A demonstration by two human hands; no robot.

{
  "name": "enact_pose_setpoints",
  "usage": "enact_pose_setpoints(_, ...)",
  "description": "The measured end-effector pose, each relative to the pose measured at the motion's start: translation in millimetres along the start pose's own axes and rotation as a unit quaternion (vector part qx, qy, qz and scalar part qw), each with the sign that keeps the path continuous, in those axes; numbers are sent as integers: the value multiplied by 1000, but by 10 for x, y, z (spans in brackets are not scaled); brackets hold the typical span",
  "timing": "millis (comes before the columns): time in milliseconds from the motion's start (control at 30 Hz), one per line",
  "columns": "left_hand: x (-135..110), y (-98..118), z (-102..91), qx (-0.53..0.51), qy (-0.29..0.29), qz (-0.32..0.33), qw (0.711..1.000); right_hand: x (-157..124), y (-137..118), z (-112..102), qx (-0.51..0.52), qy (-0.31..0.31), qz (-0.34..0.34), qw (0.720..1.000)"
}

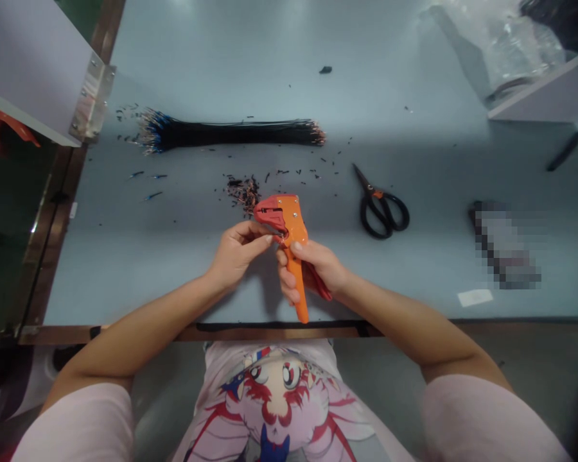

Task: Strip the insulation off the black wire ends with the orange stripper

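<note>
An orange and red wire stripper (296,224) stands tilted over the table near its front edge, its red jaws pointing left. My right hand (313,266) is wrapped round its handles, thumb on the orange body. Just below the jaws, my left hand (243,250) has thumb and forefinger pinched together against the tool's red lower part. Whatever lies between those fingertips is too small or hidden to make out. Behind the jaws is a little heap of black and coppery wire scraps (245,192). Farther back lies a bundle of black wires (236,133) with blue and bare ends.
Black-handled scissors (383,208) lie right of the tool. A blurred-out object (505,247) and a white paper slip (475,297) are farther right. Clear plastic bags (525,51) sit at the back right. A panel with a metal hinge (89,96) stands at the left.
</note>
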State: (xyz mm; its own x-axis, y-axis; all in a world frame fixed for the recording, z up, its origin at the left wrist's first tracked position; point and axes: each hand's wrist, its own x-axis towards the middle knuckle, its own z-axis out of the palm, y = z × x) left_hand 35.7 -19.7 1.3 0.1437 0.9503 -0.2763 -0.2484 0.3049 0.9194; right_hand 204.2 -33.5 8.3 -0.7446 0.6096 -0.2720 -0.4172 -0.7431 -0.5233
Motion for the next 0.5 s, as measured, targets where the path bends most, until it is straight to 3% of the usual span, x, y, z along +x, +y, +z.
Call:
enact_pose_setpoints(267,-2,10,34,-8,-10,8,1000,-4,17,-2,-3,-12,-7,1000)
enact_pose_setpoints(500,6,11,36,3,-9,21,1000,7,18,39,-8,17,-29,999)
